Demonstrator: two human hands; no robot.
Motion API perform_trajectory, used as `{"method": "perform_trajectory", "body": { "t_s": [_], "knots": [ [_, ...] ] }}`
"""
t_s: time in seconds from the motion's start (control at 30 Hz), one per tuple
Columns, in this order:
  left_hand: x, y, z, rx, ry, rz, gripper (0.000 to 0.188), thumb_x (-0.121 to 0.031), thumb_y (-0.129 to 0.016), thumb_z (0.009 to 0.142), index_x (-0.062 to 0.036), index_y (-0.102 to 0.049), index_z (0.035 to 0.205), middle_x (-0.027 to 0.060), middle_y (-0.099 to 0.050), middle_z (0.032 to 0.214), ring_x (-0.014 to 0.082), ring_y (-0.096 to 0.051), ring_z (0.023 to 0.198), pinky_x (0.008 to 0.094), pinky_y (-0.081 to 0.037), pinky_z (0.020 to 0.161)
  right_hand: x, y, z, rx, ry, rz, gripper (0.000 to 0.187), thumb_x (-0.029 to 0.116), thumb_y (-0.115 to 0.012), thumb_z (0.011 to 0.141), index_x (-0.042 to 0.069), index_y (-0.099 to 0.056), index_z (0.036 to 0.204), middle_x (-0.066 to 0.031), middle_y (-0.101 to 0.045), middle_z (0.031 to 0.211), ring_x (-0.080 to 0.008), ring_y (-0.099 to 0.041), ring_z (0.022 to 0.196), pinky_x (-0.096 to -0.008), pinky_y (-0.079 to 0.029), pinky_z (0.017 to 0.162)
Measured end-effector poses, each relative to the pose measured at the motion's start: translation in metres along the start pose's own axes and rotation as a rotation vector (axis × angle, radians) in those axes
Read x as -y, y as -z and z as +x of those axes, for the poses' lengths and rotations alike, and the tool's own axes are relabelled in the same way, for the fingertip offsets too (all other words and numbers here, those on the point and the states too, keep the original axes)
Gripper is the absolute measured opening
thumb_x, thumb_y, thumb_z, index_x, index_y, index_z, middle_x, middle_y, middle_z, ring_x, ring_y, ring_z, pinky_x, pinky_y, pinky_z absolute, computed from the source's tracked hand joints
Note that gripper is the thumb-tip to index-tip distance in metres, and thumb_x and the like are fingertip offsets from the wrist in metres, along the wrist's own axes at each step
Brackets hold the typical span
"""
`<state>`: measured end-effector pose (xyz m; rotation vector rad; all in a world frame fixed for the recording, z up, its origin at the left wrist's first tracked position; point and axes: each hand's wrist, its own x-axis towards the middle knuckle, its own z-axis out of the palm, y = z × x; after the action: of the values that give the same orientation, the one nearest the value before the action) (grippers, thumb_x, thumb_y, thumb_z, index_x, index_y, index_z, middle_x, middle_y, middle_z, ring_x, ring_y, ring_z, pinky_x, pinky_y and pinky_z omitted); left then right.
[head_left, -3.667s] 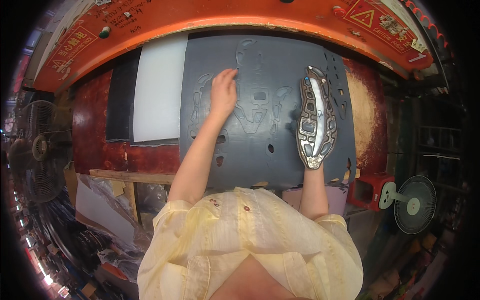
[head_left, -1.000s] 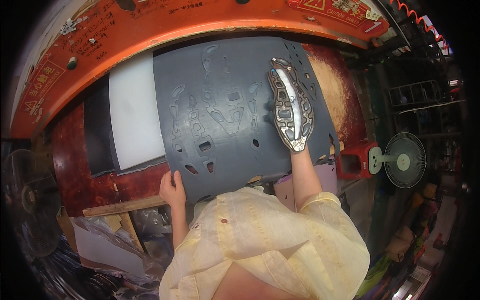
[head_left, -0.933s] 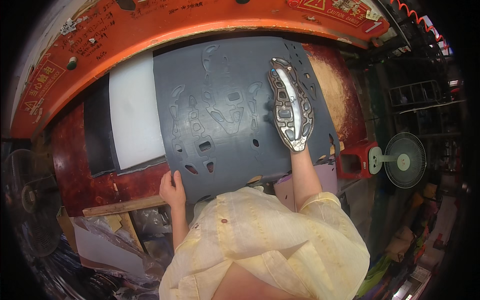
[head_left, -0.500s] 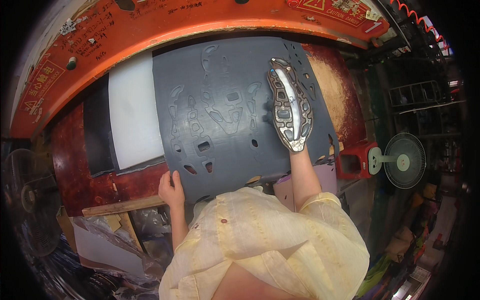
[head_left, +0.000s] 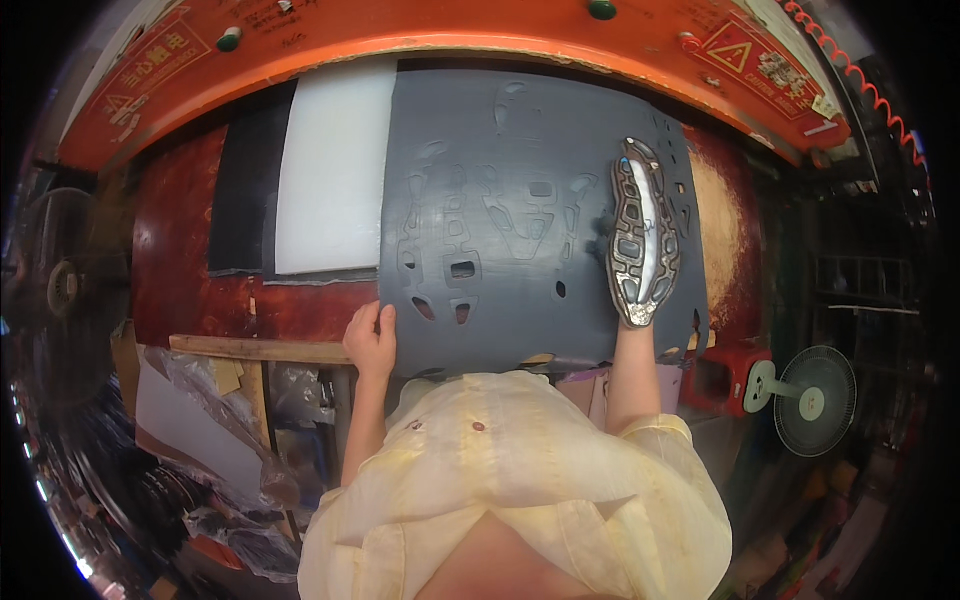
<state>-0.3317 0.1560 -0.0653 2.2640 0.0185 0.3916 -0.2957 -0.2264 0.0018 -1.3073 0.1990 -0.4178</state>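
Observation:
A dark grey sheet [head_left: 500, 265] with cut-out holes and pressed outlines lies across the red-brown table. My left hand [head_left: 372, 340] is at its near left edge, thumb apart from the other fingers, with nothing visible in it. Over the sheet's right part is a long, sole-shaped metal cutting die [head_left: 628, 245] with many small cells and a pale strip down its length. My right forearm [head_left: 634, 375] runs up to the die's near end. The right hand itself is hidden beneath the die, so its grip is covered.
An orange machine beam [head_left: 420, 35] with warning labels spans the far side. White [head_left: 335, 175] and black sheets [head_left: 245, 185] lie left of the grey one. A wooden strip [head_left: 260, 348] edges the table. A red stool [head_left: 725, 375] and a fan [head_left: 813, 400] stand at right.
The whole view has shifted, moving the table and die rightward in the picture. The die stays over the sheet's right part, and my left hand stays near its left edge.

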Motion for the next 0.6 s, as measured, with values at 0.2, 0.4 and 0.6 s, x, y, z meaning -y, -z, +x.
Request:
{"method": "perform_trajectory", "body": {
  "t_s": [0.2, 0.4, 0.6],
  "knots": [
    [-0.0022, 0.0037, -0.0012, -0.004, -0.014, -0.147, 0.016, -0.016, -0.058, 0.090, -0.0014, -0.060, 0.082, 0.0127, -0.056, 0.072, 0.0303, -0.055, 0.066, 0.0369, -0.043, 0.060, 0.0008, -0.0022, -0.0055, 0.014, -0.025, 0.066, 0.045, 0.016, -0.043, 0.095, 0.001, -0.041, 0.138, -0.0132, -0.059, 0.119, -0.0235, -0.061, 0.096, -0.0374, -0.052, 0.081],
    [0.0033, 0.0081, -0.0033, 0.060, -0.050, -0.163, 0.024, -0.011, -0.059, 0.087, -0.0001, -0.049, 0.068, 0.0127, -0.046, 0.063, 0.0290, -0.049, 0.057, 0.0370, -0.037, 0.054, 0.0030, -0.0031, -0.0059, 0.026, -0.046, 0.120, 0.045, 0.017, -0.043, 0.095, 0.002, -0.040, 0.138, -0.0128, -0.059, 0.119, -0.0229, -0.061, 0.095, -0.0372, -0.052, 0.080],
    [0.0060, 0.0084, 0.0042, 0.228, 0.239, -0.046, 0.028, -0.027, -0.066, 0.086, -0.0033, -0.055, 0.073, 0.0097, -0.051, 0.062, 0.0239, -0.052, 0.057, 0.0332, -0.039, 0.055, 0.0040, -0.0047, -0.0062, 0.044, -0.057, 0.154, 0.046, 0.017, -0.042, 0.096, 0.002, -0.040, 0.139, -0.0124, -0.059, 0.119, -0.0223, -0.061, 0.095, -0.0370, -0.053, 0.080]
  ]
}}
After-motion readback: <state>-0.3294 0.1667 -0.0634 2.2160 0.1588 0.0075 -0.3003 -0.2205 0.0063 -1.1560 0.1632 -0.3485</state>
